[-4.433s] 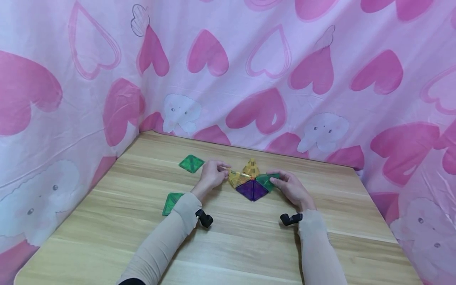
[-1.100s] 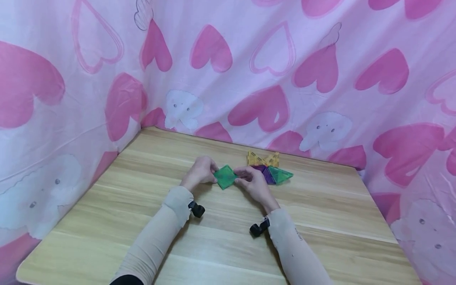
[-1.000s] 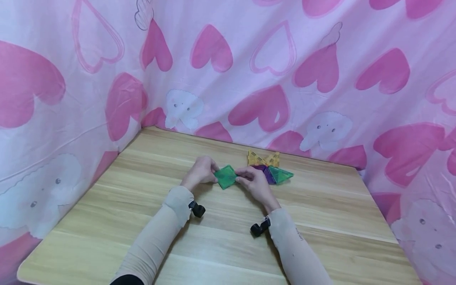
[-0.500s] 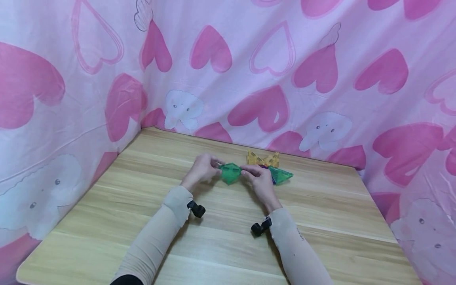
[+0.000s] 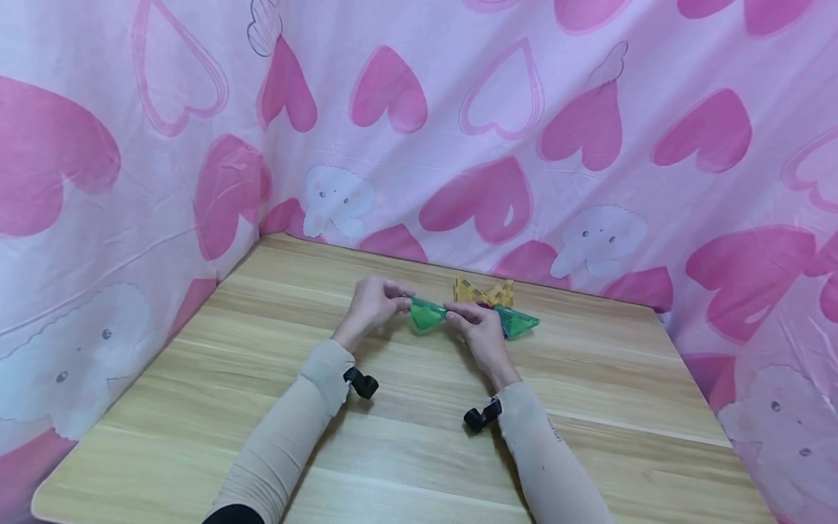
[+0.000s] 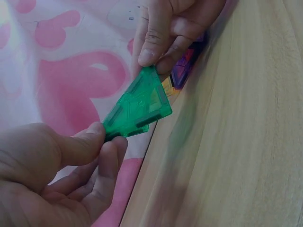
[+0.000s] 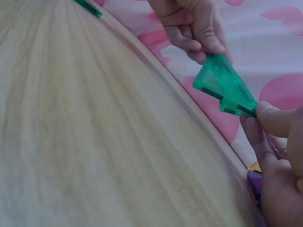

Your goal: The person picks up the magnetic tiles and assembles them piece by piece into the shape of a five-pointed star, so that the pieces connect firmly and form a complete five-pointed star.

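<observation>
Between my hands hangs a pair of translucent green triangular magnetic tiles (image 5: pixel 425 314), raised above the table and folded along their shared edge. My left hand (image 5: pixel 373 304) pinches one corner with thumb and fingers; my right hand (image 5: pixel 482 335) pinches the opposite corner. Both wrist views show the green magnetic tiles (image 6: pixel 142 106) gripped at both ends. Just beyond my right hand is a joined group: yellow tiles (image 5: pixel 486 292) standing up at the back, a green tile (image 5: pixel 517 322) at the right, and purple tiles (image 6: pixel 182 68) mostly hidden by my right hand in the head view.
The wood-grain table (image 5: pixel 406 451) runs up to a pink heart-print curtain (image 5: pixel 474 196) at the back and left. Another green tile (image 7: pixel 90 7) lies at the top left of the right wrist view. A small black camera (image 5: pixel 361 383) sits on each wrist.
Since the first frame, my hands left the joined group, which shifted back and right, and took up a green diamond from the left. Over the last second the flat diamond has folded and tilted.
</observation>
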### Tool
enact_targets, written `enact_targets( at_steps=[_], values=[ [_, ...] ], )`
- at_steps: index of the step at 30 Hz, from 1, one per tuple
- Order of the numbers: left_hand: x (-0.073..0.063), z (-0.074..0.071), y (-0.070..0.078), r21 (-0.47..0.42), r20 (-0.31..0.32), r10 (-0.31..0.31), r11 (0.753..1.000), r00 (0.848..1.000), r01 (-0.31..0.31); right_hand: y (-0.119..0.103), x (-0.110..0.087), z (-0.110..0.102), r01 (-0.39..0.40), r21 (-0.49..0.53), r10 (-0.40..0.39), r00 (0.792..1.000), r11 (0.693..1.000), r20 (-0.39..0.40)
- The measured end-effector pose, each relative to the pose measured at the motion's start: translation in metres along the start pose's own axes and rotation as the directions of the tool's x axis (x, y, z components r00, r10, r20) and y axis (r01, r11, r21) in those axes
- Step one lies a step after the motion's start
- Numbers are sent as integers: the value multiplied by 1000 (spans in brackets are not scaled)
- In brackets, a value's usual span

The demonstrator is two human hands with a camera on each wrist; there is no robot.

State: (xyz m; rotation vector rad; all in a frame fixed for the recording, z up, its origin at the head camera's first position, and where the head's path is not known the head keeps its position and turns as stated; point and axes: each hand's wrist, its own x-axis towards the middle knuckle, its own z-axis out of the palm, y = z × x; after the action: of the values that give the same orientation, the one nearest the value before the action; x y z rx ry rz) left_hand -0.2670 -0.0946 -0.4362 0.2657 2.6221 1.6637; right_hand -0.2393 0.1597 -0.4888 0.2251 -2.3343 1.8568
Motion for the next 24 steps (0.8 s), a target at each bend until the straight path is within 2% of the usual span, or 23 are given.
enact_targets(
  at_steps=[6,9,13,16,18,21,24],
  values=[
    [1,0,-1,-59,-31,-34,998,999,32,-9,1,-2,6,-55,-4,1000,998,24],
    [2,0,-1,-66,-52,-44,997,998,41,-19,4,-11,7,-9,-7,1000,1000,10],
    [5,1,-2,-46,-52,-40,998,998,37,-33,10,-43,84,22,-82,993,996,-88],
    [5,2,-3,-36,-42,-36,999,998,35,-34,13,-77,150,37,-140,971,988,-196],
    [5,3,-4,-26,-43,-35,999,998,34,-27,12,-98,159,62,-138,958,985,-253],
    [4,3,-6,0,-55,-37,999,998,37,-11,8,-123,75,77,-50,958,994,-282],
    [3,2,-8,16,-59,-38,999,998,39,6,3,-138,-83,30,88,968,996,-236]
  ],
)
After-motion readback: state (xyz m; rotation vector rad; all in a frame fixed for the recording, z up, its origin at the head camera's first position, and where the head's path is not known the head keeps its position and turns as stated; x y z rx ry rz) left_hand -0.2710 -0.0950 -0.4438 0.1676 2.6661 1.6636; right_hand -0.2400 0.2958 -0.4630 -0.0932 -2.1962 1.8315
